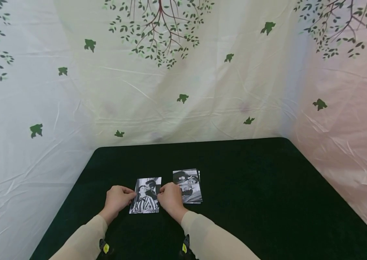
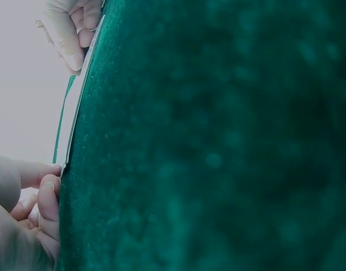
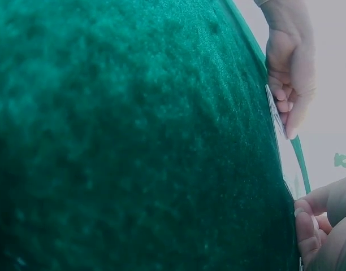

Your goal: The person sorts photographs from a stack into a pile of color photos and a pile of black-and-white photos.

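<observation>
A black-and-white photo print [image 1: 145,202] of two people, one in stripes, lies on or just above the dark green cloth, between both hands. My left hand [image 1: 117,200] pinches its left edge between thumb and fingers. At the opposite edge, my right hand [image 1: 171,198] pinches it the same way. Both wrist views show the print nearly edge-on; in the left one, the left hand [image 2: 23,212] is nearer the camera, and in the right one, the right hand [image 3: 325,226] is. A small stack of similar photos [image 1: 188,186] lies just right of the right hand, which partly covers its left side.
The green-covered table [image 1: 251,202] has rounded far corners. Behind it and at the sides hangs a pale curtain [image 1: 202,119] printed with leaves and branches. A dark band with a yellow mark [image 1: 106,248] is worn on the left sleeve, and a similar one on the right sleeve.
</observation>
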A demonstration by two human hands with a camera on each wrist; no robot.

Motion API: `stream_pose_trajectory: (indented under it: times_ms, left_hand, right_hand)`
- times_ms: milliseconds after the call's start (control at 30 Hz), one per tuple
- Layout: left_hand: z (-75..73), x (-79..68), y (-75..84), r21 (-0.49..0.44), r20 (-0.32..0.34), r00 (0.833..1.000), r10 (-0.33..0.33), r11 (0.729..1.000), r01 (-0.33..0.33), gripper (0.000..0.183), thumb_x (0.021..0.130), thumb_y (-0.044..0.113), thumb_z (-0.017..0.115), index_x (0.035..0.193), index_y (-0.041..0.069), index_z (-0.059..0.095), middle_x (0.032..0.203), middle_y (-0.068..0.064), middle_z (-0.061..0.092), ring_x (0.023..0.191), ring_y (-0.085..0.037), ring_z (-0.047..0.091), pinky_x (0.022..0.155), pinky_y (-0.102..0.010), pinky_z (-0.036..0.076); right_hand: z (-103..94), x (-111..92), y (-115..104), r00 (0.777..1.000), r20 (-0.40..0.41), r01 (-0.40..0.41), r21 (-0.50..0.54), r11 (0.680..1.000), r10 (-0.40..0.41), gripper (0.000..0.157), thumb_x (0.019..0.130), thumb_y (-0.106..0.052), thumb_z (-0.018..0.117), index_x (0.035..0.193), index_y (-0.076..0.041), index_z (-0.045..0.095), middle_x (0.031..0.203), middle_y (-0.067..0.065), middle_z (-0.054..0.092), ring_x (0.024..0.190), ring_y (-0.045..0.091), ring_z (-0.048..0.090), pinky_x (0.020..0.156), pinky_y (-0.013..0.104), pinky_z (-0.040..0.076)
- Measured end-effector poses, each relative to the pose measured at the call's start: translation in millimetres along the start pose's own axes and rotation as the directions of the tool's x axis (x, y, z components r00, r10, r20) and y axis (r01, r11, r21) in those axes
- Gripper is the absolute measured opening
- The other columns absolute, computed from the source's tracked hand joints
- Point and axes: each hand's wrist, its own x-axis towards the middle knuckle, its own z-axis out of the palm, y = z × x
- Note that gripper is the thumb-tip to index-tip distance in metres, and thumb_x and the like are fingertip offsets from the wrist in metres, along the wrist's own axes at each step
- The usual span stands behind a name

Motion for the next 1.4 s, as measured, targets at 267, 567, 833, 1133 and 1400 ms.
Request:
stream_pose_trajectory:
  times_ms: [267,567,833,1133,1400]
  left_hand:
    - [1.1,0.8,-2.3,0.0,-0.002,1.0,0.01,1.0,-0.01,0.016,0.088,0.019,0.07,0.093,0.005,0.073,0.081,-0.005,0.064,0.067,-0.018,0.057,0.059,-0.031,0.046]
    - [-1.3,-2.3,1.0,0.012,0.001,1.0,0.025,1.0,-0.025,0.014,0.089,0.018,0.069,0.093,0.005,0.074,0.081,-0.005,0.063,0.067,-0.018,0.057,0.059,-0.031,0.046]
    - [-3.1,-3.5,4.0,0.009,0.014,1.0,0.02,1.0,-0.02,0.016,0.09,0.019,0.068,0.096,0.005,0.072,0.084,-0.006,0.063,0.069,-0.018,0.058,0.06,-0.031,0.046]
    - [-7.6,-13.0,19.7,-0.013,-0.114,0.986,0.12,0.992,-0.122,0.019,0.091,0.019,0.066,0.101,0.004,0.069,0.082,-0.006,0.065,0.067,-0.016,0.06,0.057,-0.03,0.047]
    - [19.9,-41.5,60.0,-0.026,0.019,0.97,0.244,0.97,-0.244,0.022,0.089,0.019,0.067,0.107,0.007,0.068,0.078,-0.004,0.063,0.065,-0.014,0.059,0.057,-0.029,0.048]
  right_hand:
    - [1.5,0,1,1.0,-0.005,-0.003,0.01,1.0,0.003,0.009,0.078,-0.006,0.075,0.087,-0.004,0.076,0.085,0.005,0.071,0.073,0.01,0.062,0.067,0.031,0.053]
    - [2.3,0,1,1.0,-0.001,-0.006,0.022,1.0,0.006,0.009,0.078,-0.005,0.074,0.087,-0.004,0.076,0.083,0.003,0.072,0.07,0.008,0.061,0.066,0.03,0.053]
    - [-3.2,3,0,0.998,0.021,-0.056,0.059,0.997,0.054,0.012,0.08,-0.008,0.075,0.091,-0.003,0.075,0.078,0.001,0.069,0.064,0.008,0.058,0.059,0.027,0.05]
    - [-46.6,6,-6,0.996,0.026,-0.092,0.285,0.954,0.088,0.02,0.085,-0.014,0.071,0.102,-0.005,0.071,0.079,-0.002,0.068,0.066,0.008,0.064,0.06,0.026,0.053]
    - [-112.9,8,52,0.986,-0.1,-0.126,0.045,0.991,0.13,0.016,0.086,-0.028,0.072,0.091,-0.013,0.071,0.079,-0.002,0.065,0.069,0.013,0.059,0.061,0.03,0.049]
